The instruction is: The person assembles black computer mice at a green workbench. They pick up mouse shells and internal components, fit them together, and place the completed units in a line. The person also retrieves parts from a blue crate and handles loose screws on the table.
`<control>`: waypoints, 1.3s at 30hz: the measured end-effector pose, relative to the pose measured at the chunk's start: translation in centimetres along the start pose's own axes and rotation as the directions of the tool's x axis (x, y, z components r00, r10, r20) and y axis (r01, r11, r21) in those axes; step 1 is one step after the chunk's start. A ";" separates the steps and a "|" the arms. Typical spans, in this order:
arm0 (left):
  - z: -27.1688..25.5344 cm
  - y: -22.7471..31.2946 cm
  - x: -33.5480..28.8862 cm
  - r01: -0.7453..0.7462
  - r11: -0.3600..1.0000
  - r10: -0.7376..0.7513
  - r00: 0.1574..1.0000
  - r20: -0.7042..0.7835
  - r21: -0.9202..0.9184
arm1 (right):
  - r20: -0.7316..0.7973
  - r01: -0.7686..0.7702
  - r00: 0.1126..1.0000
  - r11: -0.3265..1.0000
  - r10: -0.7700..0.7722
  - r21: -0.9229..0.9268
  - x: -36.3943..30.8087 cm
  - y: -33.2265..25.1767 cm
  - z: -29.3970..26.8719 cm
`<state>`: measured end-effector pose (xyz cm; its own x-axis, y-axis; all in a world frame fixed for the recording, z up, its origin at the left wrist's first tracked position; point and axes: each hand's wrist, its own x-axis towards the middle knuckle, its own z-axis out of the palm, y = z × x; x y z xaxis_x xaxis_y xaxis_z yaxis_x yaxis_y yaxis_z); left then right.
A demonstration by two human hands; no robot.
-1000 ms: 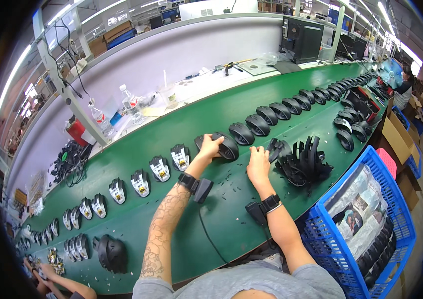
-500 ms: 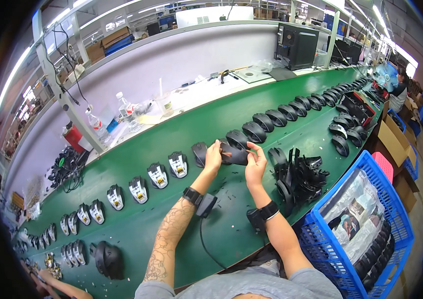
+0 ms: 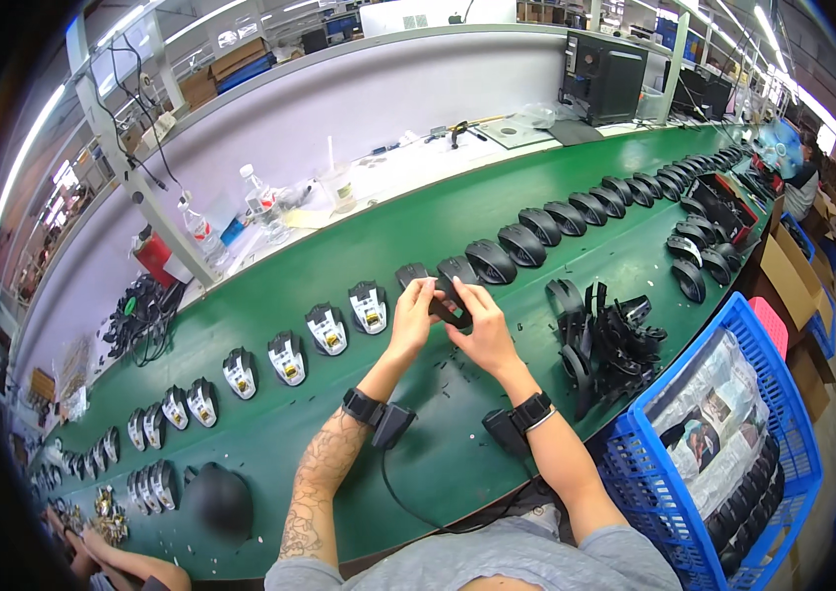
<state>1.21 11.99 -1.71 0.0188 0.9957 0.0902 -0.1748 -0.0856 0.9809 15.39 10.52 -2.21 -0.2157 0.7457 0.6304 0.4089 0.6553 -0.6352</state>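
Observation:
My left hand and my right hand meet over the middle of the green bench. Between them they grip a curved black mouse shell, its outline largely covered by my fingers. Just beyond my fingertips stands the row of black computer mice, running off to the far right. To the left of my hands, several mice without top covers show white and silver insides, the nearest being an uncovered mouse. Right of my right hand lies a heap of loose black shells.
A blue basket with packed mice stands at the lower right. Bottles and tools line the white back shelf. Another person's hand and arm are at the lower left. A round black object sits near the front edge.
The black shell has turned and come lower and nearer between my hands. My right hand has moved left, closer to my left hand. The whole view has shifted slightly.

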 end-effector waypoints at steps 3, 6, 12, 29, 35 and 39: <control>-1.0 0.2 -0.9 0.020 0.999 -0.019 0.999 0.044 -0.038 | -0.058 -0.056 0.996 0.995 0.060 0.079 0.4 -1.3 -0.2; -0.8 1.0 -1.2 0.059 0.996 -0.054 0.996 0.064 -0.073 | -0.037 -0.105 0.992 0.940 0.123 0.325 0.4 -0.8 0.0; -3.9 3.4 0.7 0.234 0.972 -0.234 0.966 0.111 0.016 | -0.066 -0.181 0.974 0.921 0.216 0.345 0.0 -2.1 1.2; -10.3 -0.3 4.2 0.070 0.390 -0.026 0.998 -0.065 0.918 | -0.096 0.099 0.988 0.976 -0.119 -0.193 -0.6 -1.0 1.3; -9.3 -0.1 1.5 0.064 0.822 0.054 0.980 -0.189 0.566 | -0.134 0.040 0.991 0.995 -0.028 0.088 -0.3 -2.3 1.3; -7.1 0.5 -1.5 0.221 0.968 -0.235 0.965 -0.118 -0.120 | -0.115 0.007 0.993 0.998 0.000 0.054 -0.7 -2.5 1.5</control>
<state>-5.88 10.69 -2.60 -0.0575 0.9849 -0.1636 -0.2827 0.1411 0.9488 13.14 8.52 -1.73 -0.1128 0.7266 0.6778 0.3586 0.6659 -0.6542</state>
